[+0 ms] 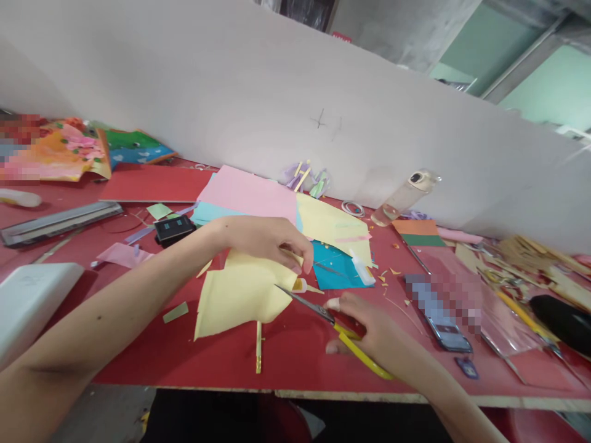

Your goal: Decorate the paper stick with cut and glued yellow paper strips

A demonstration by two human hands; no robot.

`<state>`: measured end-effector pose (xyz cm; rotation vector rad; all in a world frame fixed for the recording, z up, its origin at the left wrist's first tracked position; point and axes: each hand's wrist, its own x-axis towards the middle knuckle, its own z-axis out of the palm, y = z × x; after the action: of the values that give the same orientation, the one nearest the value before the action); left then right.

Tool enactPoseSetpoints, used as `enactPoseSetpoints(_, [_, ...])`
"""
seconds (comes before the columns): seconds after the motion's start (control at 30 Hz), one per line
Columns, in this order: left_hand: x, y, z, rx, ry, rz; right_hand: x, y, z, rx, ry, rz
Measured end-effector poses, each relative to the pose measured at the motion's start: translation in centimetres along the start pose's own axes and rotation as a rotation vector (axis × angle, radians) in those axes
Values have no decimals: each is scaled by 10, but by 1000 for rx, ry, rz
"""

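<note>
My right hand [362, 323] is closed around the yellow handles of a pair of scissors [318, 309]. The blades reach left to the edge of a pale yellow paper sheet [240, 298], overlapping it. My left hand [272, 243] grips that sheet at its upper right, fingers bent and thumb against the paper. Partly under the sheet lies a pencil [258, 351], its eraser end toward me. A small glue bottle [300, 285] with a yellow label shows just below my left fingers.
Pink paper [252, 194], a blue sheet [339, 267] and a white glue bottle [362, 267] lie behind my hands. A black box [175, 231] sits left. Rightward are a phone [438, 314], a clear water bottle [401, 197] and paper scraps [530, 258].
</note>
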<state>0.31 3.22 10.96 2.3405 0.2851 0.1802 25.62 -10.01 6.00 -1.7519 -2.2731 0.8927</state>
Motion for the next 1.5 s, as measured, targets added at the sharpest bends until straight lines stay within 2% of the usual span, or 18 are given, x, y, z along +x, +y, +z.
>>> enactPoseSetpoints(0.13, [-4, -2, -7, 10, 76, -41, -15, 18, 4, 86, 36, 41])
enactPoseSetpoints(0.2, [-5, -4, -9, 0, 101, -43, -21, 35, 11, 145, 118, 82])
enactPoseSetpoints(0.3, [-5, -6, -8, -3, 123, -54, -25, 57, 25, 279, 321, 178])
enactPoseSetpoints(0.4, [-2, -7, -3, -16, 154, -45, -26, 56, 38, 540, 435, 297])
enactPoseSetpoints(0.5, [1, -4, 2, -42, 181, -32, -25, 39, 44, 759, 451, 306])
enactPoseSetpoints(0.53, [2, -3, 3, -48, 186, -27, -24, 34, 44, 748, 461, 315])
enactPoseSetpoints(0.6, [3, -2, 4, -47, 192, -21, -20, 31, 43, 551, 529, 339])
enactPoseSetpoints(0.7, [3, -2, 4, -48, 205, -26, -11, 44, 40, 108, 655, 344])
enactPoseSetpoints(0.77, [2, -4, 4, -70, 212, -30, -5, 56, 40, -28, 663, 340])
enactPoseSetpoints(0.97, [3, -10, 6, -209, 214, -14, 12, 72, 46, -94, 599, 365])
enactPoseSetpoints(1.1, [4, -13, 8, -252, 199, 20, 17, 77, 50, -185, 629, 347])
enactPoseSetpoints(1.2, [4, -15, 8, -275, 184, 81, 17, 80, 49, -182, 664, 285])
enactPoseSetpoints(1.3, [4, -15, 8, -277, 185, 116, 13, 71, 43, -238, 730, 185])
enactPoseSetpoints(1.37, [5, -15, 9, -268, 193, 119, 11, 53, 41, -149, 784, 120])
enactPoseSetpoints(1.4, [6, -14, 9, -265, 193, 118, 11, 41, 41, -25, 811, 99])
enactPoseSetpoints(1.5, [9, -13, 12, -239, 221, 109, 16, 5, 47, 619, 828, 87])
